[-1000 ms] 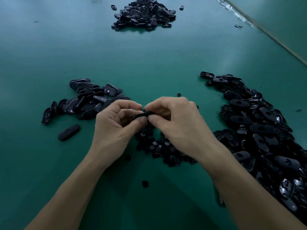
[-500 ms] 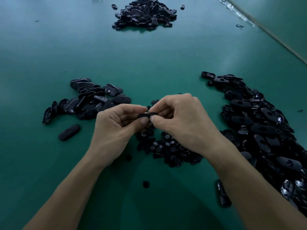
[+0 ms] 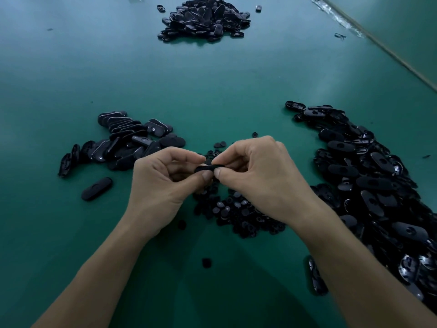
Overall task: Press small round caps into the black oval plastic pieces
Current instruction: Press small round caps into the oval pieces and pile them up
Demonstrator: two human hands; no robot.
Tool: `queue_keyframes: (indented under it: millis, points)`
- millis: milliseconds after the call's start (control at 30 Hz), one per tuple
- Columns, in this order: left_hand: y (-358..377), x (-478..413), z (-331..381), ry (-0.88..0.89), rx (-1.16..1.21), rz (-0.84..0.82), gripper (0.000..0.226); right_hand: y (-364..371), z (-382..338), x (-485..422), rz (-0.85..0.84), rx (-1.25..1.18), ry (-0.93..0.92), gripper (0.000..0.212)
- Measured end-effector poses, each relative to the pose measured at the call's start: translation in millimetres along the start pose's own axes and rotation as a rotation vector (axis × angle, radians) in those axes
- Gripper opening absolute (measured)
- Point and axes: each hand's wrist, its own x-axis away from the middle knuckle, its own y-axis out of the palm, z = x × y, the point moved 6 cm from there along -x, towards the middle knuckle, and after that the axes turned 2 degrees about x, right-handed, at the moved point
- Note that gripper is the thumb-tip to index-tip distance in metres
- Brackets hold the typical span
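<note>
One view only: the flat green table top (image 3: 71,74) is seen from a head-worn wide-angle camera, faced forward and down, close above it; its far edge (image 3: 378,45) is caught top right.

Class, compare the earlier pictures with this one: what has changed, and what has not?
The right hand has drifted slightly right, uncovering a few caps beyond it. Nothing was taken or let go: both it and the left hand still pinch the same oval piece. The piles stay put.
</note>
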Motion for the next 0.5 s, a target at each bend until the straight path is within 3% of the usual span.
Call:
queue_keyframes:
  millis: [300,500]
  points:
    - [-0.2,1.0,3.2,0.086,-0.084,0.047,0.019,-1.1,6.1,-0.9,0.023,0.014,0.01,0.016]
    - [-18.1,5.1,16.3,0.265,-0.493,0.327,0.02,-28.1,15.6,0.1,0.228,0.184,0.065,0.024]
